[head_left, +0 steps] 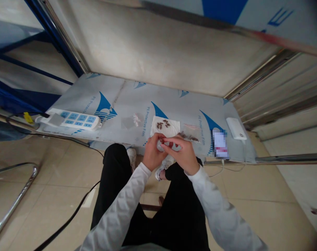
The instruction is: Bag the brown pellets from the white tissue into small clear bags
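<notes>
My left hand [153, 153] and my right hand [183, 152] meet fingertip to fingertip just over the front edge of the table. Pinched between them is a small brown piece [162, 141], mostly covered by the fingers, so its kind does not show. Right behind the hands lies a white paper sheet [171, 129] with several small brown pieces [163, 124] in two loose groups. Beside my right hand is a clear plastic bag [192, 134] with more dark brown pieces inside.
A white power strip [77, 119] lies at the left. A small clear bag [136, 120] is left of the paper. To the right are a phone [220, 144] and a white power bank [235, 128], with cables hanging over the front edge. A shelf [226, 17] overhangs the table [127, 101].
</notes>
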### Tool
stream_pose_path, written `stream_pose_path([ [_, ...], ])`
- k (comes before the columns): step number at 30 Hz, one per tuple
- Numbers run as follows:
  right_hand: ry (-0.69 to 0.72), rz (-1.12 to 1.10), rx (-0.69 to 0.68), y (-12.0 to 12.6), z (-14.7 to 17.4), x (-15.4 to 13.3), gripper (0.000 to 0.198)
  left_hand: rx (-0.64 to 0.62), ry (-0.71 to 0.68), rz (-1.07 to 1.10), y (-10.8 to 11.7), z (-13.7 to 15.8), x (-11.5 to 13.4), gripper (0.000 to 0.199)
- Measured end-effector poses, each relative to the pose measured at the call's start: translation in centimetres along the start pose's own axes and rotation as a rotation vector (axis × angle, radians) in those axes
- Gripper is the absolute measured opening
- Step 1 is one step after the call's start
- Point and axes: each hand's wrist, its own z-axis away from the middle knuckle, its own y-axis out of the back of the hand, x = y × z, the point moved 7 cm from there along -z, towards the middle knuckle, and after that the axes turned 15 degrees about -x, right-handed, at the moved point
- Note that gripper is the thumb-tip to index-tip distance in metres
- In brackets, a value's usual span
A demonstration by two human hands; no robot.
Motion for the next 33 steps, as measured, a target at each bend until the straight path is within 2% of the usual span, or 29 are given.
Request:
stream_pose_path([
  [6,0.074,0.14,-0.063,-0.4,0.3,-1.6,0.018,0.006,0.004,0.006,0.3,0.7,0.4,0.023],
  [15,0.129,0.184,-0.166,-0.9,0.6,-2.4,0.019,-0.004,0.001,-0.003,0.8,1.3,-0.3,0.024],
  [17,0.096,0.127,-0.129,-0.8,0.0,-0.9,0.016,0.016,0.028,-0.009,1.0,1.4,-0.9,0.024],
  [20,-0.042,0.117,0.001,-0.2,-2.2,3.8,0.017,0.048,0.053,-0.023,1.5,1.4,-1.4,0.022],
  [23,-0.271,0.376,0.013,-0.4,-5.4,9.9,0.021,0.053,0.078,-0.021,1.8,1.6,-1.9,0.021],
  [26,-0.353,0.508,0.014,-0.7,-8.1,14.0,0.026,0.055,0.1,-0.021,2.3,1.9,-2.6,0.022],
  [29,-0.375,0.583,0.0,-1.1,-9.3,15.6,0.023,0.059,0.12,-0.036,2.8,2.2,-3.5,0.021],
  [33,-0.406,0.681,-0.045,-1.5,-9.5,15.9,0.021,0.06,0.137,-0.029,3.2,2.3,-4.4,0.021],
])
